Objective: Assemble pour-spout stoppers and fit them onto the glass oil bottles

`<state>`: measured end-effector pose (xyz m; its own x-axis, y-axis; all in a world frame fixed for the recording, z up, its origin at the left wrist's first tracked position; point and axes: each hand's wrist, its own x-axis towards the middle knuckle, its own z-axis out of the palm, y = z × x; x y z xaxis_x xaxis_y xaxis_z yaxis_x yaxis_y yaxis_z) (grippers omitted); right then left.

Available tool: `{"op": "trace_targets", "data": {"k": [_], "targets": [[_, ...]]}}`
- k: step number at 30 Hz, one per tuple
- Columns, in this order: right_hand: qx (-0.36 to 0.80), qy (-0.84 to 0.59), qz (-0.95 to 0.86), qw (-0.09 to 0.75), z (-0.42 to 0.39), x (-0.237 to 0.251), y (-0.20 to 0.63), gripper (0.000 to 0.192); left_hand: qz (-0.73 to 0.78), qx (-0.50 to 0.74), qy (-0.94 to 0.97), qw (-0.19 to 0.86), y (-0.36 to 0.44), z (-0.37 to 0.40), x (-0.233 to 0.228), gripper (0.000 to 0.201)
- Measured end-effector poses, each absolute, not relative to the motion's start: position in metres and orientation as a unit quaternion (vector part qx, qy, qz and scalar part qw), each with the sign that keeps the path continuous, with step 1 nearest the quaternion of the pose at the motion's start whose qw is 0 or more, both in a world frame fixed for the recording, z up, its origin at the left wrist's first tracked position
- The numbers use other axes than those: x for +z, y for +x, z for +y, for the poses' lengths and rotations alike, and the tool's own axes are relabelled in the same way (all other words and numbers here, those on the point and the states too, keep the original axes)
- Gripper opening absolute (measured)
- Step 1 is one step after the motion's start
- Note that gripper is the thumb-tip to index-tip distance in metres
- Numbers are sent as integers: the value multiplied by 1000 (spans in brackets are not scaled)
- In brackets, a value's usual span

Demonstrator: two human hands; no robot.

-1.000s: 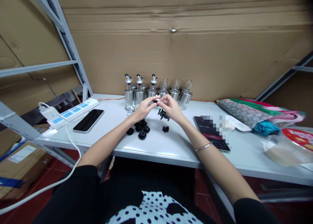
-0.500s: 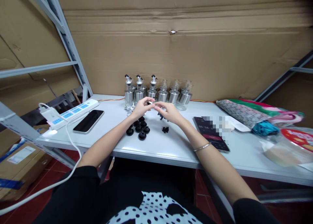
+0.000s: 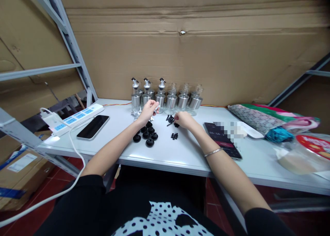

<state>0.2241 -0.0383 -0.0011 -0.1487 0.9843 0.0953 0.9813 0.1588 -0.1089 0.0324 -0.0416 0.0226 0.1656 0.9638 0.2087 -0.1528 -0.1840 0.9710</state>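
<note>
Bottles (image 3: 165,98) in a row along the cardboard are our landmark. Just in front of their left end our left hand (image 3: 148,111) pinches a small spout piece (image 3: 156,108). Black caps (image 3: 146,134) sit nearer us. Below the row's right half, our right hand (image 3: 183,119) pinches at the black pegs (image 3: 169,119).

The row of steel-banded bottles (image 3: 165,98) along the cardboard wall closes the far side of the bench (image 3: 180,153). Just in front of it, the black stoppers (image 3: 146,134) and small black parts (image 3: 174,136) crowd the middle, with bare bench nearer the front edge. Left of the bottles lie a power strip (image 3: 74,117) and phone (image 3: 93,126); right of them, another phone (image 3: 223,139) and bags (image 3: 273,121).
</note>
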Motion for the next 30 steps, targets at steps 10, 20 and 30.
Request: {"op": "trace_targets", "data": {"k": [10, 20, 30], "targets": [[19, -662, -741, 116, -34, -2, 224, 18, 362, 522, 549, 543, 30, -40, 21, 15], [26, -663, -721, 200, -37, 3, 226, 13, 368, 500, 515, 591, 29, -40, 23, 19], [191, -533, -704, 429, -46, 20, 212, 9, 356, 485, 540, 588, 28, -39, 18, 26]]}}
